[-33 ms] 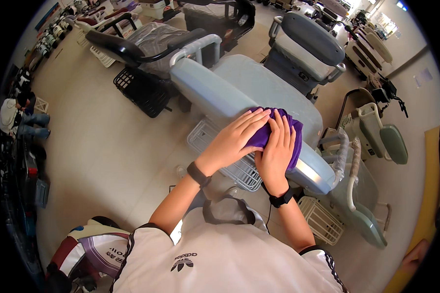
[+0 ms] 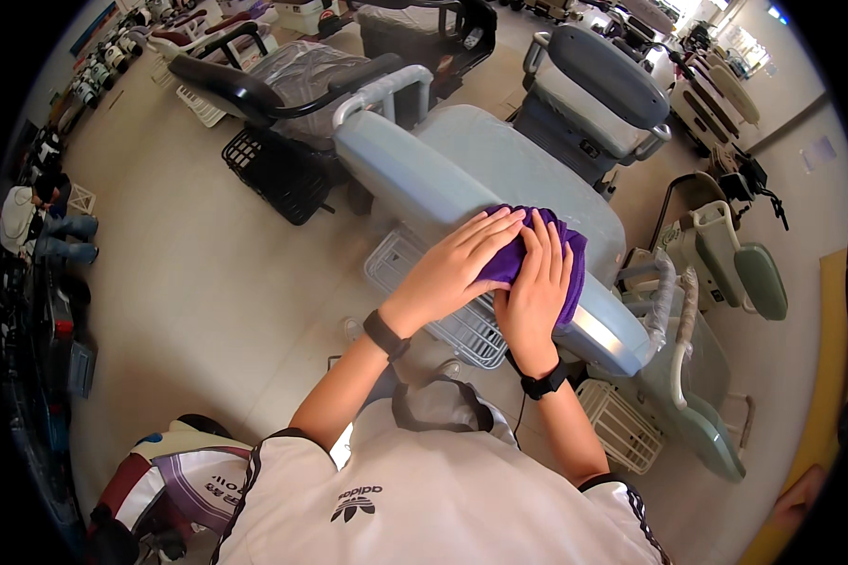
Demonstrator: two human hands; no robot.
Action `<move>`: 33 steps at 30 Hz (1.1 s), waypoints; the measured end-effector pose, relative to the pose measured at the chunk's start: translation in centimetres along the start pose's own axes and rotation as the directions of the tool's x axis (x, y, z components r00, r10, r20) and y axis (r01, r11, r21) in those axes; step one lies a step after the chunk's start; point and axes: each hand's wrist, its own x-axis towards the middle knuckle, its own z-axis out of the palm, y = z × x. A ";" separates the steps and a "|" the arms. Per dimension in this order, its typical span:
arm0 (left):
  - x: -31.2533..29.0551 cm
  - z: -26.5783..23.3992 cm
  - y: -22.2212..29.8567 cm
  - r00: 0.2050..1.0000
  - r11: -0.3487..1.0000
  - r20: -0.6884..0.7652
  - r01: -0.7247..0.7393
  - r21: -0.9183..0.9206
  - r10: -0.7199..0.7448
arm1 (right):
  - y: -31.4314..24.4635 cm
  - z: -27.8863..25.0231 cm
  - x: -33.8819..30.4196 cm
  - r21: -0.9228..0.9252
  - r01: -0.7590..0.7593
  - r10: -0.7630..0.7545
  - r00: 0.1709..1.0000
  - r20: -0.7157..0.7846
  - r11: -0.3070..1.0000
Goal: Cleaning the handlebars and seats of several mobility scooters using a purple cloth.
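Note:
A folded purple cloth (image 2: 574, 282) lies over the top of a light-blue padded backrest (image 2: 410, 174). My left hand (image 2: 450, 267) rests flat on the cloth's left part, fingers stretched out. Beside it, my right hand (image 2: 534, 287) presses on the cloth with straight, slightly spread fingers. The thumbs come close together at the near edge of the cloth. Beyond the backrest is the matching light-blue seat (image 2: 499, 141), which looks covered in clear plastic. A grey wire basket (image 2: 476, 334) hangs behind the backrest, partly under my hands.
A black seat (image 2: 221, 89) with a black basket (image 2: 273, 174) stands to the left, a grey seat (image 2: 608, 75) beyond. Green seats (image 2: 707, 433) and a white basket (image 2: 620, 424) are at right. A maroon-and-white scooter (image 2: 174, 480) is behind me on the left. A person (image 2: 57, 221) is at far left.

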 end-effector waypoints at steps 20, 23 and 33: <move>-4.1 -13.7 -14.2 0.970 0.993 -0.213 0.110 -0.051 -0.118 | -13.2 13.5 11.5 -0.080 0.091 -0.087 0.995 0.042 0.993; -4.3 -15.5 -16.9 0.968 0.992 -0.227 0.086 -0.089 -0.104 | -14.8 15.5 13.1 -0.102 0.056 -0.050 0.997 0.055 0.993; -6.3 -16.9 -22.7 0.938 0.944 -0.260 0.150 -0.295 -0.230 | -18.1 21.4 15.7 -0.357 0.103 -0.125 0.992 -0.037 0.928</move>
